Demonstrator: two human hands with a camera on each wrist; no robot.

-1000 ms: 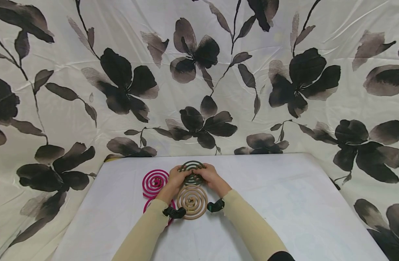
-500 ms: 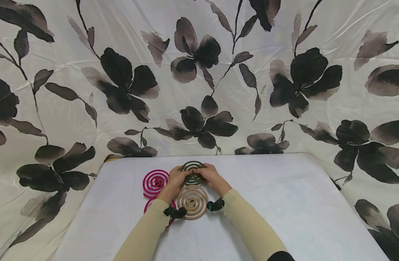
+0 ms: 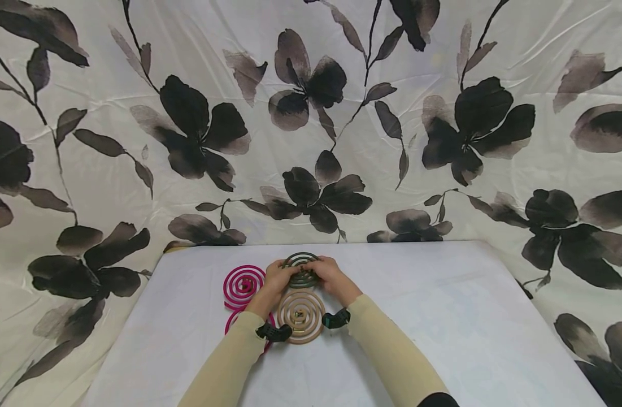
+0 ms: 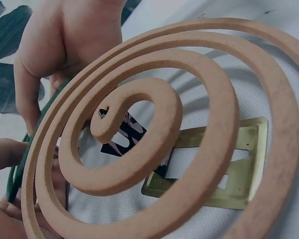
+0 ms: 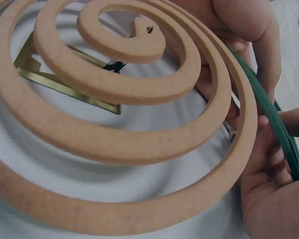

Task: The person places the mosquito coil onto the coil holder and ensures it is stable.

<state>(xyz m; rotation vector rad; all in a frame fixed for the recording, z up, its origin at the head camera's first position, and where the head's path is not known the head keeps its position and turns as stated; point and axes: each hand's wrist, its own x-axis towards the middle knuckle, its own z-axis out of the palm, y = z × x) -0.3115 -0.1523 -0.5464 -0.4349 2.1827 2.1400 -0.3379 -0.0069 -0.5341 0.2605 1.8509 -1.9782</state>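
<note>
A dark green mosquito coil (image 3: 303,279) is held up near the back of the table, tilted toward me. My left hand (image 3: 276,281) grips its left side, and my right hand (image 3: 335,277) grips its right side. Both thumbs meet near its middle. Just in front of it, below my wrists, is a tan mosquito coil (image 4: 222,119) raised on a brass-coloured metal stand (image 4: 251,179). In the right wrist view the green coil (image 5: 269,114) shows edge-on between fingers.
A pink mosquito coil (image 3: 244,286) lies left of my left hand. Another pink coil (image 3: 233,320) is partly hidden by my left forearm. The white-covered table (image 3: 417,316) ends at a floral cloth backdrop (image 3: 311,135).
Both hands stay on the green coil, which tilts slightly. The other coils stay where they are; the head view shifts a little.
</note>
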